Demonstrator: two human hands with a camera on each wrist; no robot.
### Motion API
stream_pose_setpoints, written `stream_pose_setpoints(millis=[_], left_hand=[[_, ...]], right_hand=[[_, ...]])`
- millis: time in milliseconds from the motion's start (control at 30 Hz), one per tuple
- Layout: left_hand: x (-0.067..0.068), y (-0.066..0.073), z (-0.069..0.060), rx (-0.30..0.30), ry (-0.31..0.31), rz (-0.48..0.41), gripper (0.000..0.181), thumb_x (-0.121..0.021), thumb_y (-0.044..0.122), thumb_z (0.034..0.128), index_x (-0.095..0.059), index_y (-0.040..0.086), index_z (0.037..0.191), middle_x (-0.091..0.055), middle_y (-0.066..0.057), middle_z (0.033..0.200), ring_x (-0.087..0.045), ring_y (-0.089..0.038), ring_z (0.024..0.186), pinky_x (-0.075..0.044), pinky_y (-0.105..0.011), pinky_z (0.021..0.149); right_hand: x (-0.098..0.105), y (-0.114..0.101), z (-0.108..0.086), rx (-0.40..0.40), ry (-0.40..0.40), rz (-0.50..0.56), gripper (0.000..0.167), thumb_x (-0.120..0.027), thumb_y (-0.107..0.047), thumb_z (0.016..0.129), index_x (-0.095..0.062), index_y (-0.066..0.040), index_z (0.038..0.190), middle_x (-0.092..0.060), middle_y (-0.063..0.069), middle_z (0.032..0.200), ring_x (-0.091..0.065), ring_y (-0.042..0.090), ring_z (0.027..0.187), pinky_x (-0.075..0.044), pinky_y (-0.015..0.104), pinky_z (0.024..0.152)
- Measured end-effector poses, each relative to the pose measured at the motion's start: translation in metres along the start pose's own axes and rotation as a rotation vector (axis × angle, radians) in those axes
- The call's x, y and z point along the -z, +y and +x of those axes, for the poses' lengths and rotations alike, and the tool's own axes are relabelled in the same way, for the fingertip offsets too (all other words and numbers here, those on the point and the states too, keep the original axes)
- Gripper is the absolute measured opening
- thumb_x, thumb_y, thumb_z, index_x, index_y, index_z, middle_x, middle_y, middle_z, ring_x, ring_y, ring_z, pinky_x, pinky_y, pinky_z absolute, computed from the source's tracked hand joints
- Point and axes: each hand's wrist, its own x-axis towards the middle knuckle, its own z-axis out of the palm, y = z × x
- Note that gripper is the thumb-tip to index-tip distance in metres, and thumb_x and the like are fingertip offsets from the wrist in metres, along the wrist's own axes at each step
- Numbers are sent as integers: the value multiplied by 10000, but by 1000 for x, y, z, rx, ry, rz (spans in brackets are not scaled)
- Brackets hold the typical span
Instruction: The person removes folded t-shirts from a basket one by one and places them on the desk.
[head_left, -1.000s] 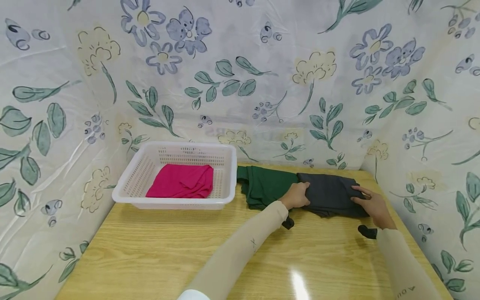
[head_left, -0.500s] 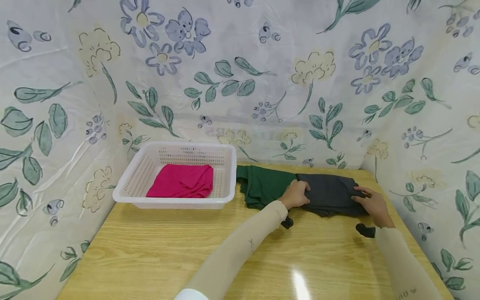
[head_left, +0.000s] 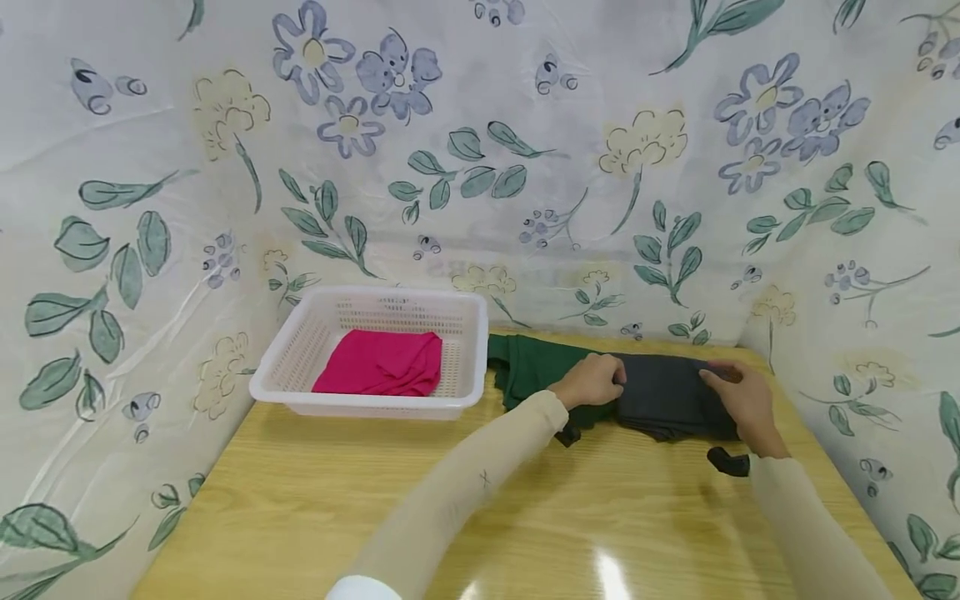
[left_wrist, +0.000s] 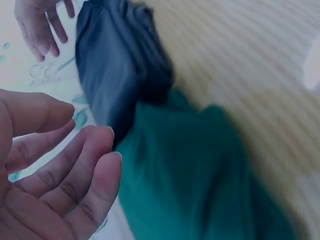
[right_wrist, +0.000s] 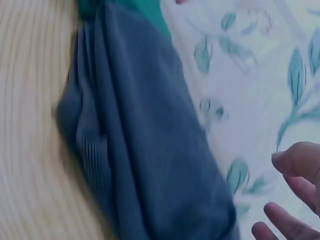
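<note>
A folded dark grey garment [head_left: 667,396] lies at the back right of the table, overlapping a folded green garment [head_left: 547,364] to its left. Ribbed fabric [right_wrist: 95,160] shows at its edge in the right wrist view. My left hand [head_left: 591,382] hovers over where the two garments meet. Its fingers are loosely bent and hold nothing, as the left wrist view shows. Over the grey garment's right end is my right hand [head_left: 744,402], fingers spread and slightly bent, with nothing in them. In its wrist view, the fingertips [right_wrist: 277,220] are apart from the cloth.
A white perforated basket [head_left: 367,403] stands at the back left with a folded pink garment [head_left: 382,364] inside. Flower-printed sheeting [head_left: 450,208] walls the wooden table [head_left: 465,533] at the back and sides. A dark object sits at each wrist.
Both hands have risen off the grey garment, which they touched before. The left fingers have come away from its left edge. The head view has shifted slightly left.
</note>
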Motion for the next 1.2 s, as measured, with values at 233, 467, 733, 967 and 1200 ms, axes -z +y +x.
stream_pose_setpoints(millis=[233,467,733,967,1200], left_hand=[[29,-9,-11,5,-1,-191,224,-591,120,1053,-692,18,1224,-701,-100,973,-639,-237,676,-489,-277,593],[56,-19,-30,26,1,-345,203,-582,142,1065,-669,47,1222,-701,-174,1052,-693,-416,870,-578,-497,764],[81,-32,-48,6,32,-384,170,-583,126,1061,-679,53,1180,-686,-68,905,-689,-410,841,-579,-511,771],[96,-46,-63,-19,37,-353,188,-571,152,1070,-674,68,1202,-689,-71,908,-681,-280,744,-570,-521,771],[112,-69,-82,-18,80,-307,182,-587,152,1060,-683,56,1182,-703,-74,888,-693,-402,804,-581,-396,698]], right_hand=[[-18,-30,-4,116,-47,20,528,-651,-345,1030,-579,12,1411,-575,270,1387,-547,430,1253,-457,564,1025],[-34,-56,-8,147,-138,104,527,-655,-316,1032,-551,12,1432,-508,260,1460,-510,444,1312,-427,605,1061],[-49,-77,-10,207,-206,164,534,-656,-311,1033,-531,6,1445,-457,237,1501,-490,452,1312,-418,602,1072],[-63,-95,-14,234,-261,202,521,-649,-313,1037,-525,-11,1444,-480,234,1482,-509,436,1273,-403,602,1078],[-81,-114,-17,257,-307,202,496,-659,-298,1033,-537,-43,1441,-512,214,1462,-527,420,1270,-405,601,1080]])
